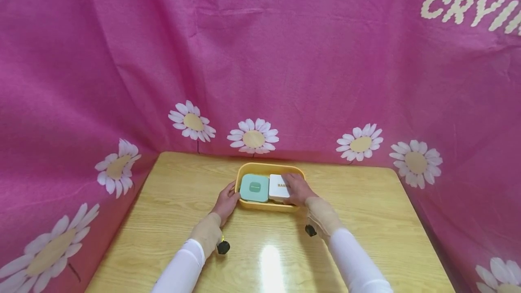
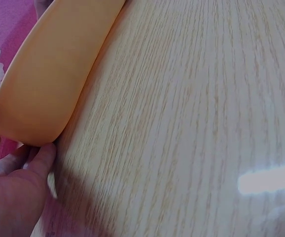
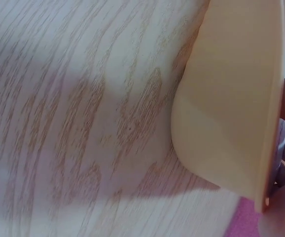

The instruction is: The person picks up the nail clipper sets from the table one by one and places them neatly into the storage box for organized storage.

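A yellow plastic storage bin [image 1: 268,207] sits near the far edge of the table. Inside it, a mint-green square box [image 1: 254,187] lies on the left and a white box [image 1: 278,186] with gold lettering lies on the right. My left hand [image 1: 227,201] grips the bin's left end, its fingers against the outer wall [image 2: 49,74] in the left wrist view. Reaching over the rim, my right hand [image 1: 298,188] holds the white box by its right part. In the right wrist view the bin's wall [image 3: 226,103] hides most of that hand's fingers.
The bin stands on a light wooden table [image 1: 187,171]. A magenta cloth [image 1: 309,71] printed with daisies and lettering hangs behind the table and along both sides. A glare spot [image 1: 271,266] shines on the tabletop near the front.
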`<act>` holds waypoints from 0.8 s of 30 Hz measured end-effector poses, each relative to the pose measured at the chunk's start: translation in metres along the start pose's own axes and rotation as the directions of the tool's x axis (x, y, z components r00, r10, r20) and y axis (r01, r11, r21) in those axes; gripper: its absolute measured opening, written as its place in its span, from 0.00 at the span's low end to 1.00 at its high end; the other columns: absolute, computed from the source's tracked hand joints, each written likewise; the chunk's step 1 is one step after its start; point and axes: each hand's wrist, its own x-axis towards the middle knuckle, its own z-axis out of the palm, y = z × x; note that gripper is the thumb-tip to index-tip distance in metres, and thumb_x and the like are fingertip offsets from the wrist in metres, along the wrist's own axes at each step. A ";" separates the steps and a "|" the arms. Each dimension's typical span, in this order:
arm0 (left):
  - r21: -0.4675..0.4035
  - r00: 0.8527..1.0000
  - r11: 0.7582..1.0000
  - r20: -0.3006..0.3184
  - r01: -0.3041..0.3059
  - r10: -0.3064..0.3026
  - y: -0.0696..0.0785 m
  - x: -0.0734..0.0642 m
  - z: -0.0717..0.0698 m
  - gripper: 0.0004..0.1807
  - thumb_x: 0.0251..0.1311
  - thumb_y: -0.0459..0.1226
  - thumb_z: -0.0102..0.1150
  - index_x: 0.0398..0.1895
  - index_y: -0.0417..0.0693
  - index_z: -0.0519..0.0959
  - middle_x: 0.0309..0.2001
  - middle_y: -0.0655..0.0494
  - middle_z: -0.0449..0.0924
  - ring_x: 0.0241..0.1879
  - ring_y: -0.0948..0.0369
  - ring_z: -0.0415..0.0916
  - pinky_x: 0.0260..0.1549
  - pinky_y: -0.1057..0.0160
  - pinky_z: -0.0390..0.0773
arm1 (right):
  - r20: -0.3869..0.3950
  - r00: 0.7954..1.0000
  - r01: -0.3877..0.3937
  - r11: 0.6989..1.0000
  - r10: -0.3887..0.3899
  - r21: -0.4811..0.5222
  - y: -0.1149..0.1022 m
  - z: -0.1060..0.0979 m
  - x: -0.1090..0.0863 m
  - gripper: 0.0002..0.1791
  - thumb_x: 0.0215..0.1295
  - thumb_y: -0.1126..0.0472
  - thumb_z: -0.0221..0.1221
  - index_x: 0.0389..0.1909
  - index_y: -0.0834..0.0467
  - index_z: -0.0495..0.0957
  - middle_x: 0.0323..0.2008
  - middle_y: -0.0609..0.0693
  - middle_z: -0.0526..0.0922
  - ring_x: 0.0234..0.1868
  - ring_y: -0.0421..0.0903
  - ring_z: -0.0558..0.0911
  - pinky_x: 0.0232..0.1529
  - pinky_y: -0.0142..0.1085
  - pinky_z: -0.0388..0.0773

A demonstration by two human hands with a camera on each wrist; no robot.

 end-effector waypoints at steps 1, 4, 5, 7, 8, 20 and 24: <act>0.005 1.000 1.000 -0.001 -0.005 0.005 -0.001 0.000 -0.001 0.36 0.68 0.27 0.47 0.81 0.36 0.58 0.76 0.29 0.62 0.76 0.41 0.62 0.70 0.48 0.69 | -0.008 1.000 0.012 1.000 -0.012 -0.001 -0.001 0.000 0.000 0.52 0.45 0.68 0.80 0.73 0.71 0.66 0.69 0.69 0.73 0.72 0.69 0.67 0.76 0.59 0.59; -0.005 1.000 1.000 -0.004 0.004 -0.004 -0.002 -0.002 -0.002 0.36 0.68 0.27 0.47 0.81 0.36 0.58 0.76 0.30 0.62 0.76 0.41 0.62 0.70 0.49 0.71 | -0.033 0.998 0.049 0.998 -0.050 -0.030 -0.004 0.002 -0.003 0.50 0.43 0.68 0.80 0.70 0.73 0.68 0.66 0.71 0.75 0.70 0.70 0.70 0.74 0.59 0.62; -0.009 1.000 1.000 -0.004 0.008 -0.008 -0.003 -0.002 -0.002 0.36 0.68 0.27 0.47 0.81 0.36 0.58 0.76 0.30 0.63 0.76 0.41 0.62 0.69 0.49 0.71 | -0.036 0.998 0.055 0.998 -0.056 -0.037 -0.005 0.002 -0.004 0.50 0.43 0.68 0.80 0.69 0.73 0.68 0.65 0.71 0.75 0.69 0.71 0.70 0.74 0.59 0.62; -0.015 1.000 1.000 -0.004 0.015 -0.015 -0.003 -0.003 -0.002 0.36 0.68 0.27 0.47 0.81 0.37 0.59 0.76 0.30 0.64 0.76 0.42 0.63 0.68 0.51 0.72 | -0.037 0.998 0.058 0.997 -0.060 -0.049 -0.007 0.002 -0.006 0.49 0.44 0.68 0.79 0.69 0.74 0.67 0.65 0.72 0.75 0.69 0.71 0.70 0.74 0.59 0.62; -0.020 1.000 1.000 -0.004 0.019 -0.019 -0.004 -0.004 -0.002 0.36 0.68 0.27 0.47 0.81 0.37 0.59 0.75 0.31 0.64 0.76 0.43 0.63 0.68 0.51 0.72 | -0.035 0.998 0.055 0.997 -0.057 -0.053 -0.008 0.001 -0.006 0.49 0.44 0.68 0.79 0.69 0.74 0.67 0.65 0.72 0.75 0.69 0.71 0.70 0.74 0.59 0.62; -0.038 0.999 0.998 -0.027 0.040 -0.041 -0.004 -0.008 -0.001 0.34 0.71 0.29 0.49 0.81 0.36 0.59 0.73 0.28 0.67 0.74 0.41 0.65 0.69 0.49 0.71 | -0.098 0.988 0.113 0.989 -0.123 -0.099 -0.001 0.014 -0.009 0.51 0.42 0.65 0.81 0.68 0.75 0.66 0.66 0.73 0.73 0.70 0.71 0.68 0.75 0.59 0.60; -0.036 0.998 0.998 -0.035 0.048 -0.049 -0.003 -0.013 -0.002 0.32 0.75 0.31 0.49 0.80 0.34 0.59 0.72 0.27 0.67 0.74 0.40 0.65 0.69 0.47 0.70 | -0.090 0.990 0.100 0.993 -0.105 -0.060 0.004 0.017 -0.009 0.57 0.46 0.59 0.82 0.75 0.71 0.63 0.71 0.70 0.71 0.74 0.69 0.66 0.77 0.58 0.58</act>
